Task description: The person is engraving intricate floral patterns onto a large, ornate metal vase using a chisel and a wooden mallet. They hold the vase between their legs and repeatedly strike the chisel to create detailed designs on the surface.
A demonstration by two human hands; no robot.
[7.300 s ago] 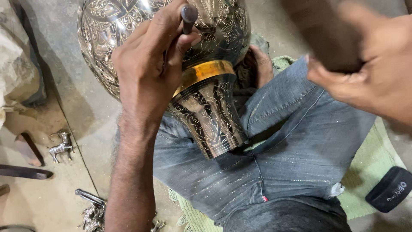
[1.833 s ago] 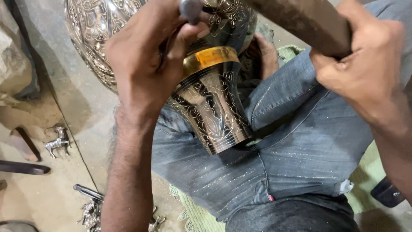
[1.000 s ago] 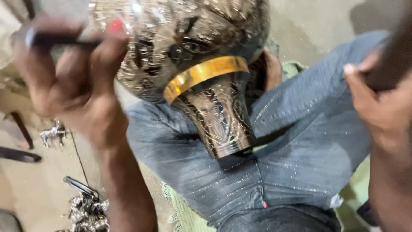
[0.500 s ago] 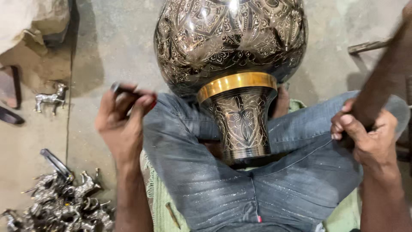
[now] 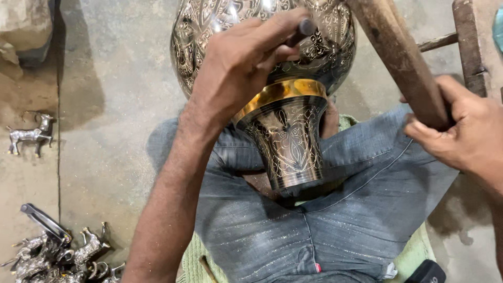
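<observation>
nearest the camera, crossed legs in grey-blue jeans [image 5: 335,220], seated on a pale green cloth [image 5: 414,257], with a dark, rounded object [image 5: 427,272] at the near right edge, only partly in view. at near left, on the concrete floor [image 5: 105,131], a heap of small silver animal figurines [image 5: 57,257] with a dark metal tool [image 5: 44,222] lying across the heap. a little farther, resting in the lap between the knees, the flared foot of a large engraved metal vase [image 5: 293,147], dark and silver in pattern, tilted so the foot points toward the camera and the round belly lies away from it. just above the foot, a plain gold-coloured band [image 5: 277,94] around the neck. over that band and against the belly, the left hand [image 5: 241,68], closed around a short dark punch [image 5: 301,29], pinched between thumb and fingers with its tip toward the engraved surface. at right, level with the vase, the right hand [image 5: 466,131], clenched on the thick wooden handle of a mallet [image 5: 398,52], slanting up and away to the far edge, its head out of view. at far left, alone on the floor, one more silver animal figure [image 5: 29,135], standing upright, well apart from the heap. farther still, at far right, part of a wooden frame [image 5: 466,42], and at far left a pale, rough stone-like lump [image 5: 23,23].
</observation>
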